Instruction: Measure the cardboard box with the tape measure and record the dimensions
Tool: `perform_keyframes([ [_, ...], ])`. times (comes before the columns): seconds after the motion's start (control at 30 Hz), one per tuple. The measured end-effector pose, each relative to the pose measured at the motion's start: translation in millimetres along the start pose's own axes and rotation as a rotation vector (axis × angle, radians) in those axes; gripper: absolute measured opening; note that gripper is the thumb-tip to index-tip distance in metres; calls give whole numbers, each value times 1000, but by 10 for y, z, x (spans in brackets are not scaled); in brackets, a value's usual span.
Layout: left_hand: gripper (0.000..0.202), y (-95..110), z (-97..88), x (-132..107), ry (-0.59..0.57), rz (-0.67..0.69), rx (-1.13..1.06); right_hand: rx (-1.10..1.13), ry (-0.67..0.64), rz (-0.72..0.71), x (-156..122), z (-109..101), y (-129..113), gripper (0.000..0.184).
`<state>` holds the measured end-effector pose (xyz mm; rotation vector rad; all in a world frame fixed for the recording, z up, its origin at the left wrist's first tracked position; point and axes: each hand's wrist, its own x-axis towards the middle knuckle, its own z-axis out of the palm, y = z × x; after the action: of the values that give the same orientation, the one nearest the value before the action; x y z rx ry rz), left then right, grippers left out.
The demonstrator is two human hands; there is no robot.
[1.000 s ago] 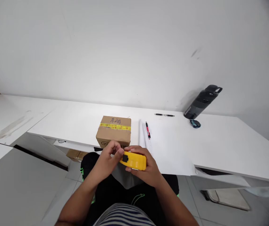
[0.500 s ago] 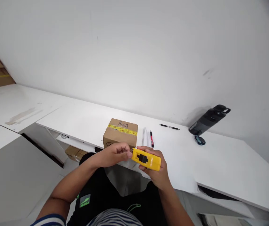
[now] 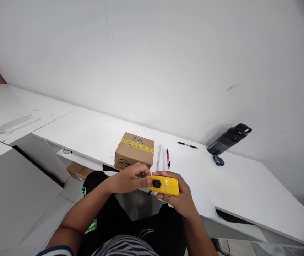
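A yellow tape measure (image 3: 169,186) with a black lock button (image 3: 156,183) lies in my right hand (image 3: 181,195), whose fingers and thumb are closed round its sides. My left hand (image 3: 130,179) is closed at the front end of the case, its thumb against the yellow edge beside the button. The tape's tip is hidden behind the left fingers. Both hands are above my lap at the front edge of the white desk (image 3: 93,124). Just beyond them sits a taped cardboard box (image 3: 133,153) with handwriting on it.
A red and black pen (image 3: 168,158) lies right of the box, beside white paper (image 3: 186,174). Farther back are a black pen (image 3: 187,145), a tilted-looking black bottle (image 3: 228,140) and a small dark round object (image 3: 218,160). Another carton (image 3: 74,170) is below the desk.
My left thumb has come over the front of the tape measure, closer to the black button. The button looks closer to the front end. The whole view has shifted slightly.
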<state>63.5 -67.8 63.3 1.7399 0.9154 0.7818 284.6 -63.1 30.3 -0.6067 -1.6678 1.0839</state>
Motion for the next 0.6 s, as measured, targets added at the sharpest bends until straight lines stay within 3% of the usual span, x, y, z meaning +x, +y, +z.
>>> perform_keyframes([
  [0.1, 43, 21, -18, -44, 0, -74, 13, -35, -17, 56, -15, -22, 45, 53],
  [0.2, 41, 31, -158, -66, 76, -139, -3, -51, 115, 79, 27, -184, 130, 54],
  [0.27, 38, 11, -372, -66, 192, -161, -10, -69, 272, 77, 94, -369, 206, 61],
  [0.4, 33, -121, -1016, 4, 455, -113, -57, -90, 548, 18, 262, -750, 358, 75],
  [0.5, 35, -289, -1384, 121, 578, -91, -67, -160, 576, 6, 345, -858, 463, 74],
  [0.6, 38, -469, -1424, 240, 520, -231, 69, -276, 492, 47, 401, -753, 573, 72],
])
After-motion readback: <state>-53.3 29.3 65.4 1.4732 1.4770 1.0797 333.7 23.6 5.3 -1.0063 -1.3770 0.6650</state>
